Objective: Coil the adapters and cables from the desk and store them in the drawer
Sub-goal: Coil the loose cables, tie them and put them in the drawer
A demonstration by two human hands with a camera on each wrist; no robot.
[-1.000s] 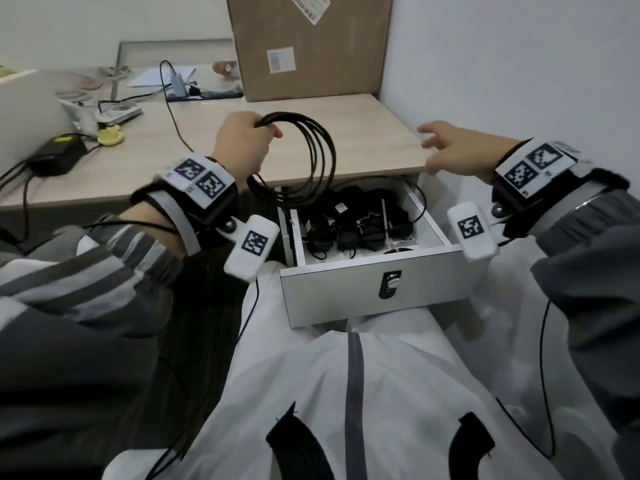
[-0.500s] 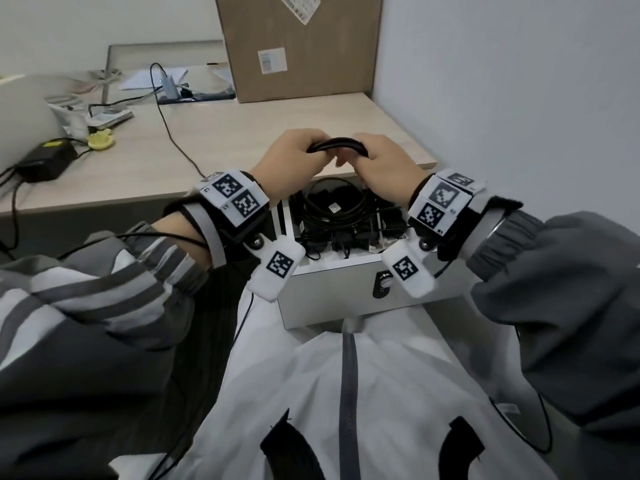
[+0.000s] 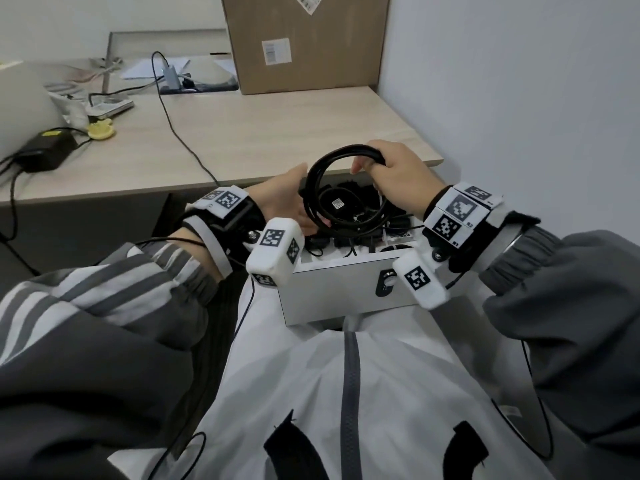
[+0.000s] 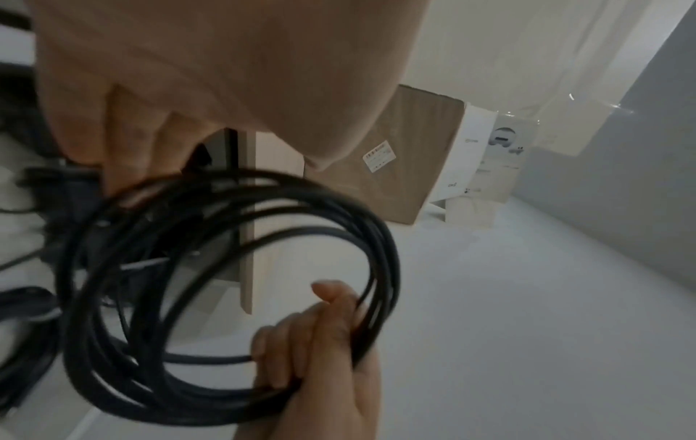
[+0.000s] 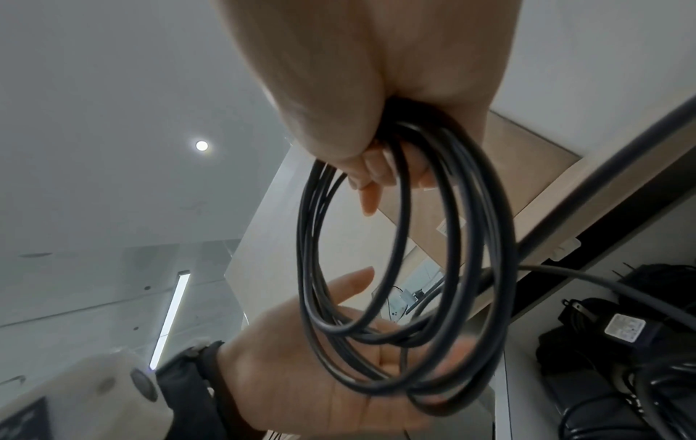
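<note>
A black cable coil [image 3: 311,188] hangs upright over the open white drawer [image 3: 332,292]. My right hand [image 3: 391,174] grips the coil's top, fingers curled round the strands. My left hand [image 3: 287,202] lies flat against the coil's lower left side. In the right wrist view the left hand's palm [image 5: 301,372] is spread under the coil [image 5: 361,384]. The left wrist view shows the right hand [image 4: 324,357] closed round the strands [image 4: 158,399]. Several black adapters [image 3: 346,199] lie in the drawer beneath the coil.
A wooden desk [image 3: 277,133] spans the back with a cardboard box [image 3: 304,43] at its far right corner. A black power brick [image 3: 45,150] and a thin cable [image 3: 173,126] lie on the desk's left. A wall stands close on the right.
The coil passed from my left hand to my right above the drawer. The left hand has opened and slid down to the coil's lower left side.
</note>
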